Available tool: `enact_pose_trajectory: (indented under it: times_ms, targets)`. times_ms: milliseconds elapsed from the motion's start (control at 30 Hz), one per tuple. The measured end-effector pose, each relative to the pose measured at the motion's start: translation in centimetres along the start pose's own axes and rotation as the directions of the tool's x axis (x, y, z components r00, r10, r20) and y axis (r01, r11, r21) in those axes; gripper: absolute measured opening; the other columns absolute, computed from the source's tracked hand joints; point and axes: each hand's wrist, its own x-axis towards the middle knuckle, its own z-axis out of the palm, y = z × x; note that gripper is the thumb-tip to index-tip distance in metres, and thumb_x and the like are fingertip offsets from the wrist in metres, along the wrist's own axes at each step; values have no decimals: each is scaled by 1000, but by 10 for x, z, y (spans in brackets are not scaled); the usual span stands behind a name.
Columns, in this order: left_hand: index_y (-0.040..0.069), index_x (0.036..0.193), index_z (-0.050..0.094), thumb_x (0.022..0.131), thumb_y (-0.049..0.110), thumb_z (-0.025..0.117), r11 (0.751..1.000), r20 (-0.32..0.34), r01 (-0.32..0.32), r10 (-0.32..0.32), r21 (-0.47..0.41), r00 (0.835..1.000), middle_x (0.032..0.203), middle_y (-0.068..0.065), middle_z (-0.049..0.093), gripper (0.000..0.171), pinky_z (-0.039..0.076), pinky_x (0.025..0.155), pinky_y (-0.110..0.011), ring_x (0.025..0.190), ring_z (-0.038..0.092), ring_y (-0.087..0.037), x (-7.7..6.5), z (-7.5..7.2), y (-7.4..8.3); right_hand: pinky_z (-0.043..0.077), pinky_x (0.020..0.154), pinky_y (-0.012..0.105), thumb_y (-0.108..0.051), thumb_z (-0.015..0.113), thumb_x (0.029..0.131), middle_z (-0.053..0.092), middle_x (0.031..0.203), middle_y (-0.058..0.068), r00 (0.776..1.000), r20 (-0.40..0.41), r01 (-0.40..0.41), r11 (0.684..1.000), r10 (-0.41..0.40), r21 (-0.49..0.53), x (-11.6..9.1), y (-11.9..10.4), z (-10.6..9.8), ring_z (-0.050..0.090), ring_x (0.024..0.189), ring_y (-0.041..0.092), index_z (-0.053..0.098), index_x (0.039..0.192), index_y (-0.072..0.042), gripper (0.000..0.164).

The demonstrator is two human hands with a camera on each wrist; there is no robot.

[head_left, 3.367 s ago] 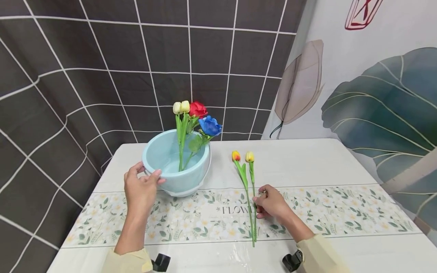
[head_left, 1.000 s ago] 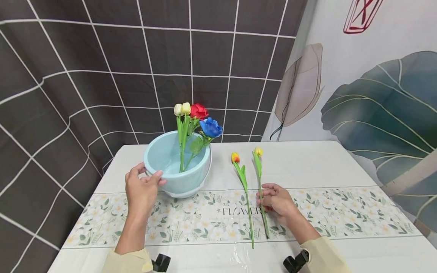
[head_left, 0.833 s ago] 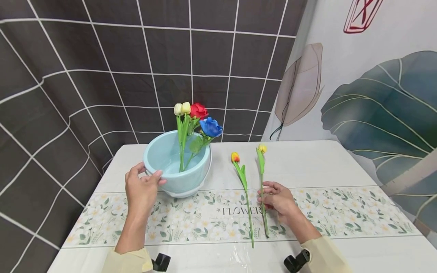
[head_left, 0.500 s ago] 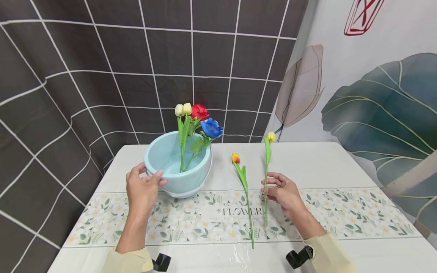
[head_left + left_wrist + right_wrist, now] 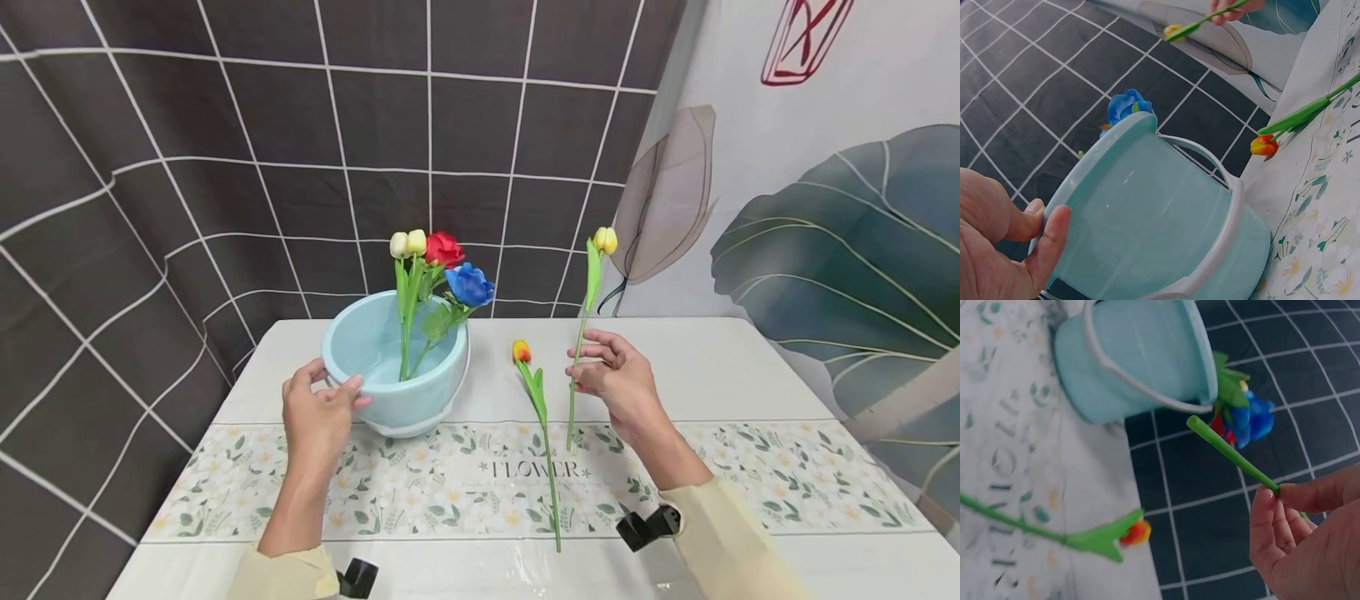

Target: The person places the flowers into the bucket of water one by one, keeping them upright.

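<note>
My left hand [image 5: 318, 412] pinches the near left rim of a light blue bucket [image 5: 408, 404]; in the left wrist view thumb and finger straddle that rim. Inside the bucket stand pale yellow tulips [image 5: 407, 244], a red flower [image 5: 444, 249] and a blue flower [image 5: 470, 285]. My right hand [image 5: 622, 379] pinches the stem of a yellow tulip [image 5: 592, 275] and holds it upright, slightly tilted, above the table. The right wrist view shows the cut end of its green stem [image 5: 1229, 450] sticking out past my fingers. An orange-red tulip [image 5: 538, 400] lies on the table between my hands.
The white table [image 5: 675, 358] carries a floral band printed with FLOWER. The bucket's white handle [image 5: 1229, 206] hangs down its side. Behind the table is a dark gridded cloth [image 5: 375, 108], and to the right a white leaf-printed cloth [image 5: 840, 250].
My right hand has picked the yellow tulip up from beside the orange-red one and raised it, moving right and away from me. My left hand stays on the bucket rim.
</note>
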Motion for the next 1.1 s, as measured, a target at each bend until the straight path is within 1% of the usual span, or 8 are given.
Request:
enact_pose_trajectory:
  times_ms: [100, 333, 400, 533, 633, 767, 900, 1100]
  targets:
    - [2, 146, 32, 97, 14, 59, 1000, -4, 8, -8, -11, 1000, 137, -13, 33, 58, 57, 65, -20, 77, 68, -7, 0, 0, 0, 58, 73, 24, 14, 52, 87, 61, 108, 5, 999, 10, 43, 998, -43, 42, 5, -7, 12, 67, 88, 10, 39, 139, -2, 56]
    - [1, 146, 32, 96, 11, 59, 999, -3, 5, -5, -40, 1000, 136, -13, 32, 57, 59, 72, -25, 77, 68, -8, 1, 2, 0, 58, 70, 25, 15, 58, 85, 62, 107, 10, 996, -24, 93, 988, -91, 122, 16, -25, 41, 65, 81, 11, 44, 134, -3, 53]
    - [1, 146, 32, 96, 11, 59, 999, -3, 2, -2, -36, 1000, 136, -13, 33, 57, 59, 71, -25, 77, 68, -9, 1, 2, 0, 58, 69, 25, 16, 59, 85, 62, 108, 11, 994, -33, 109, 984, -105, 141, 18, -30, 49, 65, 79, 11, 45, 133, -4, 53]
    - [1, 146, 32, 96, 12, 59, 999, -7, -1, 1, -33, 1000, 136, -12, 33, 57, 59, 70, -24, 77, 69, -10, 2, 2, 1, 58, 68, 24, 16, 60, 84, 63, 106, 9, 989, -36, 151, 971, -147, 188, 22, -39, 63, 65, 77, 11, 46, 133, -3, 54]
    - [2, 146, 32, 96, 12, 59, 999, -10, 3, -4, -36, 1000, 136, -12, 33, 58, 59, 70, -24, 78, 69, -10, 3, 2, 1, 58, 66, 24, 18, 59, 84, 63, 107, 14, 982, -39, 188, 954, -184, 234, 24, -45, 75, 65, 76, 11, 45, 133, -1, 54]
    - [2, 146, 32, 96, 12, 60, 999, -5, 12, -12, -45, 1000, 136, -12, 34, 58, 59, 73, -25, 79, 68, -10, 3, 1, 0, 59, 64, 24, 21, 59, 83, 58, 113, 24, 973, -62, 231, 925, -222, 301, 28, -49, 92, 63, 74, 11, 45, 132, 1, 54]
    - [1, 146, 32, 95, 11, 60, 998, -1, 14, -14, -55, 1000, 136, -13, 33, 59, 59, 73, -23, 79, 69, -11, 3, 1, 0, 58, 63, 23, 22, 60, 81, 59, 110, 23, 962, -109, 274, 900, -252, 338, 33, -51, 110, 63, 72, 10, 47, 129, 1, 55]
    - [0, 145, 32, 95, 10, 60, 998, -3, 17, -18, -56, 1000, 137, -14, 33, 59, 58, 72, -19, 79, 69, -12, 3, 1, -1, 58, 62, 22, 23, 61, 80, 60, 107, 22, 933, -182, 356, 868, -310, 347, 42, -52, 135, 61, 70, 10, 50, 125, -1, 52]
